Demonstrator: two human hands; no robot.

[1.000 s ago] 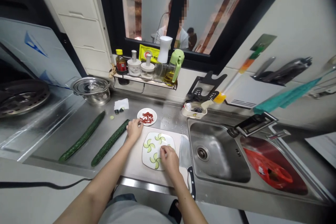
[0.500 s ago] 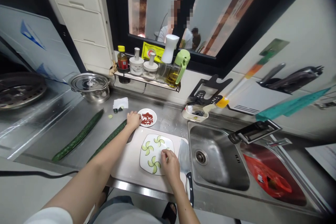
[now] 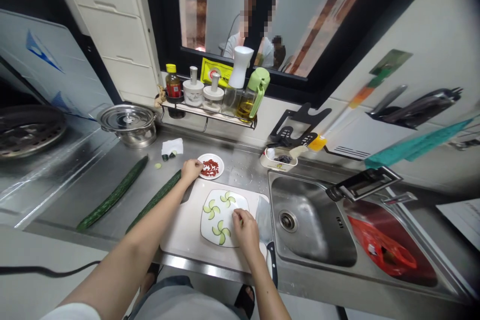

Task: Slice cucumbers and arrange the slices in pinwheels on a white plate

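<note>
A white square plate (image 3: 210, 227) lies on a white cutting board (image 3: 183, 232) and carries cucumber slices (image 3: 210, 206) laid out in pinwheel shapes. My right hand (image 3: 245, 227) rests on the plate's right side, fingers curled as in a pinch; what they hold is too small to see. My left hand (image 3: 191, 169) reaches to the rim of a small white dish of red berries (image 3: 211, 166), fingers bent at its left edge. A cleaver (image 3: 264, 222) lies on the board just right of my right hand.
Two whole cucumbers (image 3: 112, 195) lie on the steel counter at left, with cut ends near a folded white cloth (image 3: 172, 146). A lidded steel pot (image 3: 129, 124) stands behind. The sink (image 3: 311, 225) is at right, a red bag (image 3: 382, 250) beyond it. A condiment rack (image 3: 210, 95) lines the wall.
My left hand moved from the board's far left corner up to the dish of red berries. My right hand stayed on the plate's right side.
</note>
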